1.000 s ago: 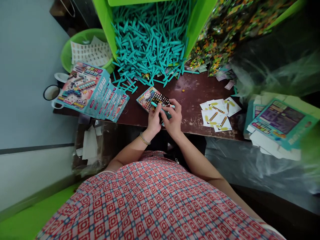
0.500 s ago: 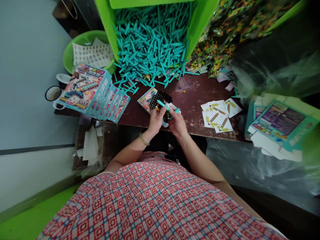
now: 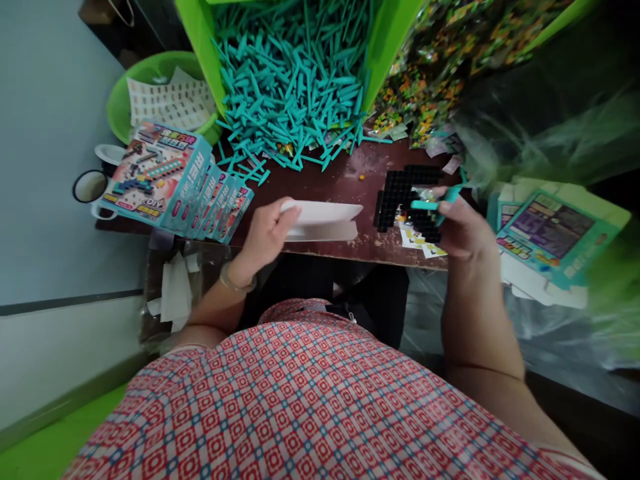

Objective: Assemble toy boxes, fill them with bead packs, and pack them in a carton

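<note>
The left hand point(image 3: 265, 233) grips the open white box point(image 3: 323, 222) at the table point(image 3: 360, 175) edge. The right hand point(image 3: 463, 227), well apart, clamps the black grid board point(image 3: 403, 193) and teal tool point(image 3: 433, 202). Hold the box mouth open and level; slide the board in flat.

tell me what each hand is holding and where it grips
Left hand grips the white folded box at its left end. Right hand pinches a teal stick and black grid, near their right edge.
</note>
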The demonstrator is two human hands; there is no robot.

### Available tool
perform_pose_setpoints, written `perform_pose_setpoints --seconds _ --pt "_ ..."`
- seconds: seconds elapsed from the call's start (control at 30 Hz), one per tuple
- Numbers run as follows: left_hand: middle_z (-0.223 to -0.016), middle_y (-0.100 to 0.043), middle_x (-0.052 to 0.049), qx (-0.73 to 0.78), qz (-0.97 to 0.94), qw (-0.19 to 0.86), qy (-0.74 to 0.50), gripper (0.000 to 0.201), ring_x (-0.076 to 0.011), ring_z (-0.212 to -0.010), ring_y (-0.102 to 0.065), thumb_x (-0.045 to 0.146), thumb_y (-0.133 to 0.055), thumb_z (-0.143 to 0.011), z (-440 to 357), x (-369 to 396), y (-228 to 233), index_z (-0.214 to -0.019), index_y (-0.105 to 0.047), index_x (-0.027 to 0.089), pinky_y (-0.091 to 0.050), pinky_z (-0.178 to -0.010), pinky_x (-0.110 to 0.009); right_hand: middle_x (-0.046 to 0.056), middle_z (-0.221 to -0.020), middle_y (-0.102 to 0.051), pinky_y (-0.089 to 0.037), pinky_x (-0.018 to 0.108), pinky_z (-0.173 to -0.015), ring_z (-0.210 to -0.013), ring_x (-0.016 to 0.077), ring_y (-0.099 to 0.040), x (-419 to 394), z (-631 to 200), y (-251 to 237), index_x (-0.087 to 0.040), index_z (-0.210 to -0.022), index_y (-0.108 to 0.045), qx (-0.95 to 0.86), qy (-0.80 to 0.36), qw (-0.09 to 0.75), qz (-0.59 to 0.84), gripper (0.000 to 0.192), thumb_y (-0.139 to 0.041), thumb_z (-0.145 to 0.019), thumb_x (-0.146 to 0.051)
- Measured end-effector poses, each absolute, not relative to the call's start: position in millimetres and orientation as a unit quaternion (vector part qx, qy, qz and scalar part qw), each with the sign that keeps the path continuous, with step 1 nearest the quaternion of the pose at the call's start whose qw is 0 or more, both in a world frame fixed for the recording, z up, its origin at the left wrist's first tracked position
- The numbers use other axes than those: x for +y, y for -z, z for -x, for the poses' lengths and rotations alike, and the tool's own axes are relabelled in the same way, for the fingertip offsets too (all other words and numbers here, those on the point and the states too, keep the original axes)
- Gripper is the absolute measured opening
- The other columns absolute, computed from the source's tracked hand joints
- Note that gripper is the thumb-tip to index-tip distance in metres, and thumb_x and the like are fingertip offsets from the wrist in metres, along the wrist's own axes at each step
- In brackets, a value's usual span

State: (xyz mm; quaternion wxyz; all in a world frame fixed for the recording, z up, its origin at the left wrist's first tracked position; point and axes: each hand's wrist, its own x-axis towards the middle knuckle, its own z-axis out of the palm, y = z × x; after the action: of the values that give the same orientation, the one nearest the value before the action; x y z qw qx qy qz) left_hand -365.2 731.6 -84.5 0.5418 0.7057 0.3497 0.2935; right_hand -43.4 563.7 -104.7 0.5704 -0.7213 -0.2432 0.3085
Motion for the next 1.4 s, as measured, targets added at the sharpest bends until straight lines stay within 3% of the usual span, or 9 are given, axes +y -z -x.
perform_pose_setpoints --seconds 0.1,0.23,0.43,0.63,0.83,0.97,1.1,1.23,1.4 --pt "-0.073 -0.069 -0.002 0.355 -0.655 0.645 -0.17 0.025 -0.0204 -0.077 -0.068 0.037 -0.072 -0.092 366 742 69 -0.082 -0.077 0.015 -0.052 -0.077 -0.029 0.002 -0.082 -0.071 -0.05 0.029 -0.06 -0.062 0.0117 -0.061 573 44 67 -0.021 -0.09 -0.075 -0.274 -0.441 0.556 0.649 0.01 -0.083 -0.084 -0.022" --pt "-0.087 -0.078 -0.007 0.366 -0.544 0.744 -0.13 0.024 -0.0218 -0.076 -0.072 0.036 -0.074 -0.089 354 745 99 -0.094 -0.081 0.014 -0.055 -0.075 -0.031 0.001 -0.08 -0.073 -0.053 0.029 -0.066 -0.072 0.0142 -0.066 612 62 63 -0.015 -0.087 -0.075 -0.41 -0.551 0.443 0.576 0.028 -0.094 -0.067 -0.016" --pt "-0.093 -0.081 -0.006 0.41 -0.48 0.747 -0.207 0.02 -0.0228 -0.09 -0.074 0.034 -0.074 -0.087 354 739 134 -0.09 -0.081 0.016 -0.057 -0.089 -0.034 -0.005 -0.075 -0.069 -0.053 0.026 -0.073 -0.077 0.0128 -0.066 668 77 88 -0.018 -0.083 -0.074 -0.559 -0.451 0.417 0.557 0.026 -0.089 -0.076 -0.037" --pt "-0.094 -0.08 -0.004 0.448 -0.455 0.735 -0.229 0.022 -0.0191 -0.089 -0.073 0.036 -0.072 -0.086 356 737 138 -0.09 -0.079 0.016 -0.056 -0.089 -0.031 -0.002 -0.074 -0.069 -0.044 0.025 -0.067 -0.069 0.0122 -0.061 679 129 55 -0.017 -0.085 -0.075 -0.729 -0.381 0.194 0.535 0.014 -0.082 -0.083 -0.028" --pt "-0.083 -0.077 -0.002 0.466 -0.425 0.741 -0.232 0.028 -0.0164 -0.074 -0.068 0.041 -0.078 -0.077 362 737 142 -0.088 -0.076 0.016 -0.055 -0.073 -0.028 0.01 -0.103 -0.077 -0.045 0.029 -0.07 -0.082 0.0194 -0.066 646 182 67 -0.016 -0.126 -0.071 -0.768 -0.26 0.134 0.57 0.032 -0.068 -0.095 -0.024" --pt "-0.094 -0.079 -0.006 0.459 -0.479 0.709 -0.24 0.03 -0.022 -0.093 -0.071 0.043 -0.079 -0.076 368 731 141 -0.088 -0.076 0.016 -0.056 -0.085 -0.032 0.013 -0.08 -0.074 -0.048 0.032 -0.072 -0.075 0.0214 -0.067 621 189 92 -0.012 -0.088 -0.078 -0.769 -0.273 0.069 0.574 0.04 -0.052 -0.107 -0.037" --pt "-0.1 -0.078 -0.005 0.41 -0.549 0.659 -0.312 0.034 -0.023 -0.101 -0.071 0.053 -0.076 -0.082 370 729 121 -0.09 -0.076 0.019 -0.056 -0.09 -0.034 0.012 -0.11 -0.077 -0.055 0.04 -0.094 -0.106 0.0257 -0.072 601 179 94 -0.02 -0.115 -0.078 -0.755 -0.237 0.266 0.55 0.041 -0.044 -0.109 -0.044" --pt "-0.101 -0.077 -0.005 0.335 -0.608 0.57 -0.439 0.05 -0.0247 -0.099 -0.071 0.071 -0.061 -0.093 358 740 103 -0.094 -0.077 0.023 -0.057 -0.086 -0.038 0.012 -0.156 -0.055 -0.045 0.053 -0.117 -0.145 0.0314 -0.051 606 168 95 -0.028 -0.158 -0.046 -0.588 -0.099 0.521 0.61 0.062 -0.044 -0.105 -0.06" --pt "-0.11 -0.078 -0.008 0.276 -0.64 0.555 -0.455 0.067 -0.0256 -0.105 -0.071 0.08 -0.043 -0.096 329 749 121 -0.104 -0.077 0.022 -0.055 -0.094 -0.041 0.011 -0.133 -0.071 -0.045 0.051 -0.118 -0.134 0.0323 -0.06 643 170 136 -0.021 -0.137 -0.065 -0.415 -0.274 0.578 0.647 0.074 -0.045 -0.095 -0.079"
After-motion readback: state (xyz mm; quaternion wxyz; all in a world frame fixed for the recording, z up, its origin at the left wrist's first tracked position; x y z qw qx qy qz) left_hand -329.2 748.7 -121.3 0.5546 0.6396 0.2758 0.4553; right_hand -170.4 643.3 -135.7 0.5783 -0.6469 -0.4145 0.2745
